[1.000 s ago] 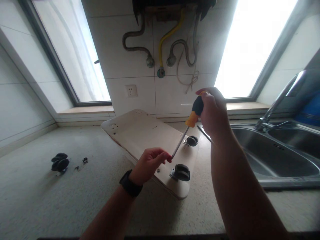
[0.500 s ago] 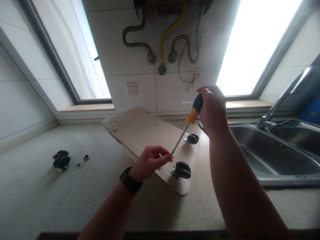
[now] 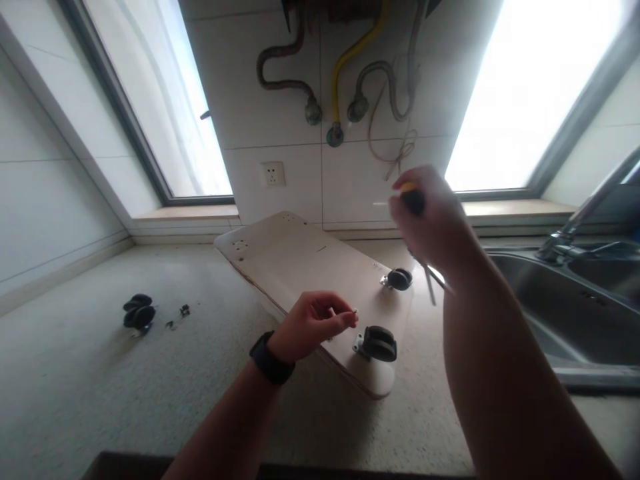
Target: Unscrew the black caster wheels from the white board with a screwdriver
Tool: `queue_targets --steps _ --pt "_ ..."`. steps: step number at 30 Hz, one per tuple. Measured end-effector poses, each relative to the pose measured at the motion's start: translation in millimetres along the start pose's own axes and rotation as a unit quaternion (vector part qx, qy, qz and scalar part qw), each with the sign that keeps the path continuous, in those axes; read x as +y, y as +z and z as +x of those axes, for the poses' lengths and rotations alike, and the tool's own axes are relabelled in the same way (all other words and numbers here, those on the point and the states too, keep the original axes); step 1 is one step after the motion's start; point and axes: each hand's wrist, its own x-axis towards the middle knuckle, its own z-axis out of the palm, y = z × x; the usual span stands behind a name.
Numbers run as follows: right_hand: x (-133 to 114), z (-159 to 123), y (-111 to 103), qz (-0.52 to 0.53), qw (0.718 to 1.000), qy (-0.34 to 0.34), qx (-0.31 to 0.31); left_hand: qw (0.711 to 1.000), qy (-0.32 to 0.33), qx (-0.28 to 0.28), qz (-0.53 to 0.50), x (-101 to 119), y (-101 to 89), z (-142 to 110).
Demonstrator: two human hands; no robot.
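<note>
- Screwdriver has swung up off the left hand's fingertips since the last frame. Right hand, blurred, grips its black-and-yellow handle.
- And the left?
- Thumb and finger pinch a tiny pale piece, too small to name, above a pale, flat, round-cornered board.
- Nearby?
- Rounded dark wheel on a metal plate, just right of the left hand. Speckled counter below.

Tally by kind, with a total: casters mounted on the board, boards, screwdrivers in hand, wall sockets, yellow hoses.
Mounted casters: 2
Board: 1
Screwdriver in hand: 1
Wall socket: 1
Yellow hose: 1
Total: 6
</note>
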Motion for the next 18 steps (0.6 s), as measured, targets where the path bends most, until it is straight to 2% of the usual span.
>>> queue_targets --steps 2,5,9,11,13,15,16,18 --pt "-1.6 -2.8 18.2 -0.049 0.989 -0.067 -0.120 1.000 0.010 -0.009 0.005 -1.0 -1.8 0.2" --pt "4.6 -8.7 55.3 -0.010 0.951 -0.100 -0.294 0.998 0.044 -0.021 0.035 -2.0 -2.3 -0.3" --pt "23.1 -20.2 98.3 0.029 0.909 -0.110 -0.400 0.993 0.092 -0.003 0.076 4.7 -2.7 -9.9" --pt "31.0 -24.8 109.9 0.035 0.894 -0.091 -0.438 0.989 0.096 -0.007 0.113 15.2 -13.4 -22.3" --pt "35.3 -27.1 115.2 0.028 0.889 -0.055 -0.454 0.978 0.091 -0.009 0.186 29.5 -38.8 -41.0" --pt "35.4 -27.3 116.2 0.022 0.886 -0.034 -0.462 0.951 0.075 0.037 0.298 43.7 -79.8 -65.5" --pt "34.1 -27.1 115.6 0.019 0.884 -0.020 -0.467 0.926 0.058 0.073 0.366 49.5 -104.9 -79.6" --pt "30.0 -26.5 113.2 0.019 0.880 0.004 -0.475 0.849 -0.012 0.169 0.501 56.1 -159.3 -109.7"
